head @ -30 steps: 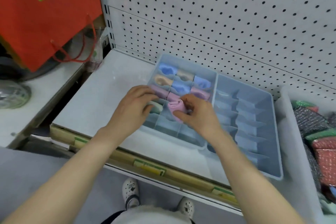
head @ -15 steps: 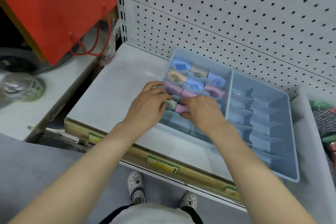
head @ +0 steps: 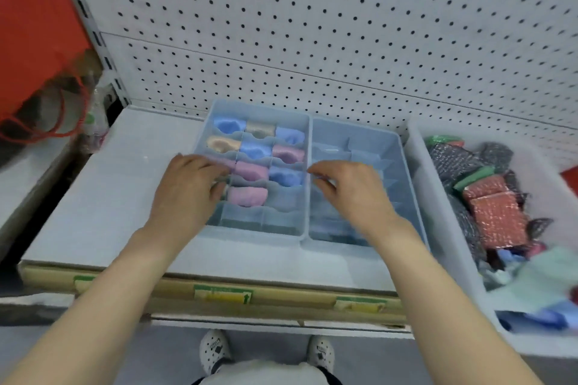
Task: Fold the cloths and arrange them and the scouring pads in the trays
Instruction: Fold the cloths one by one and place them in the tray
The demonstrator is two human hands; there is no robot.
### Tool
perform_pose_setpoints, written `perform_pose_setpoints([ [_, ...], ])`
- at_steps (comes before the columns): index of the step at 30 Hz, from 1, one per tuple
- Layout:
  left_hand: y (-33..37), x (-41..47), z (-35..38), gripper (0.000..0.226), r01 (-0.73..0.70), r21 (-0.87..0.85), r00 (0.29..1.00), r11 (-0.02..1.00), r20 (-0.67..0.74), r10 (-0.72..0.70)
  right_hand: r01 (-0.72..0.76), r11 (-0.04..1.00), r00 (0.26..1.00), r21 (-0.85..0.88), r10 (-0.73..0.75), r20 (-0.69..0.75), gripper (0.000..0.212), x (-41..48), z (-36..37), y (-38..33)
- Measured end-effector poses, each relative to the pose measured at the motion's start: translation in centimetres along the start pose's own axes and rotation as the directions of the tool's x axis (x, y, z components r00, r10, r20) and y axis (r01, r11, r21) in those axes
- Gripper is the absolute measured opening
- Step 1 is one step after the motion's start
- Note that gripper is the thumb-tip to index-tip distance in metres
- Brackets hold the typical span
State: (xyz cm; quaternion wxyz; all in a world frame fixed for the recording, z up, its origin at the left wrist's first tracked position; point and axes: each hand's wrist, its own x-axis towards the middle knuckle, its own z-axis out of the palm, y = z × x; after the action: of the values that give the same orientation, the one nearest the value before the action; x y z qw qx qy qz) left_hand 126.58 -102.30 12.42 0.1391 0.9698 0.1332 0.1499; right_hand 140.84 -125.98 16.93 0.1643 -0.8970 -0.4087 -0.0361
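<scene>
The shelf carried two trays side by side, with a white bin just to their right. The bin held scouring pads and loose cloths waiting to be folded. The right tray showed only bare compartments. The left tray had rolled cloths in its three back rows; the front row looked unfilled.

The left hand lay on that tray's left column, fingers loosely bent and gripping nothing I could see. What sat beneath it was hidden. The right hand had changed most: a second earlier it held the pink cloth over the tray, then pressed it down. Now it had let go and drifted right, above the wall between the trays, fingers slack and empty.

The pink cloth sat rolled in the middle compartment of the fourth row, clear of both hands. That placement seemed finished. Judging by the bin, plenty remained, and the right hand's drift suggested the next cloth would come from there.
</scene>
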Motion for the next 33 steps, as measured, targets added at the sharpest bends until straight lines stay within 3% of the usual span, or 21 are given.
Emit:
perform_pose_setpoints([
  [4, 8.6, 2.7, 0.8, 0.021, -0.012, -0.201, 1.0, 0.979, -0.007, 0.011, -0.225, 0.973, 0.967, -0.044, 0.217, -0.134, 0.02, -4.4, -6.6, 8.2],
  [9, 22.9, 4.2, 4.3, 0.023, -0.218, -0.385, 0.97, 0.897, 0.013, 0.241, -0.433, 0.901, 0.896, -0.001, 0.43, -0.11, 0.014, -11.2, -13.8, 18.5],
  [12, 30.2, 4.2, 6.4, 0.027, -0.29, -0.439, 0.93, 0.851, 0.081, 0.359, -0.478, 0.875, 0.869, 0.077, 0.459, 0.184, 0.013, -14.6, -17.3, 22.3],
  [14, 33.2, 4.1, 8.1, 0.028, -0.314, -0.426, 0.909, 0.849, 0.124, 0.399, -0.462, 0.866, 0.832, 0.191, 0.348, 0.433, 0.012, -16.0, -18.2, 23.4],
  [16, 34.5, 4.0, 9.4, 0.026, -0.313, -0.414, 0.91, 0.855, 0.127, 0.395, -0.354, 0.923, 0.766, 0.149, 0.195, 0.613, 0.024, -16.7, -17.4, 24.0],
  [18, 34.7, 3.8, 10.2, 0.024, -0.264, -0.427, 0.928, 0.865, 0.13, 0.348, -0.261, 0.963, 0.722, 0.068, 0.148, 0.676, 0.023, -16.7, -15.7, 24.8],
  [23, 34.8, 3.3, 9.4, 0.021, -0.19, -0.449, 0.939, 0.873, 0.177, 0.295, -0.217, 0.965, 0.767, 0.147, 0.076, 0.637, 0.014, -15.0, -15.2, 25.9],
  [25, 35.6, 2.9, 8.4, 0.027, -0.076, -0.477, 0.97, 0.875, 0.168, 0.176, -0.227, 0.92, 0.865, 0.321, 0.039, 0.5, 0.018, -14.3, -16.7, 25.6],
  [27, 36.4, 2.5, 7.4, 0.035, 0.053, -0.533, 0.997, 0.845, 0.068, -0.02, -0.23, 0.822, 0.955, 0.52, 0.088, 0.283, 0.017, -13.5, -18.1, 24.8],
  [28, 36.8, 2.4, 6.8, 0.041, 0.131, -0.595, 0.99, 0.793, 0.042, -0.132, -0.206, 0.778, 0.977, 0.594, 0.124, 0.176, 0.015, -13.1, -18.8, 24.3],
  [30, 37.3, 2.8, 5.5, 0.066, 0.267, -0.782, 0.955, 0.563, 0.137, -0.263, -0.112, 0.721, 0.99, 0.684, 0.142, 0.013, 0.014, -12.3, -19.6, 22.8],
  [32, 37.7, 3.7, 4.3, 0.083, 0.319, -0.904, 0.941, 0.285, 0.267, -0.207, -0.01, 0.712, 0.995, 0.702, 0.078, -0.065, 0.015, -11.5, -19.7, 21.1],
  [33, 38.0, 4.1, 3.6, 0.079, 0.316, -0.933, 0.944, 0.169, 0.292, -0.154, 0.02, 0.716, 0.996, 0.698, 0.043, -0.073, 0.015, -11.2, -19.6, 20.3],
])
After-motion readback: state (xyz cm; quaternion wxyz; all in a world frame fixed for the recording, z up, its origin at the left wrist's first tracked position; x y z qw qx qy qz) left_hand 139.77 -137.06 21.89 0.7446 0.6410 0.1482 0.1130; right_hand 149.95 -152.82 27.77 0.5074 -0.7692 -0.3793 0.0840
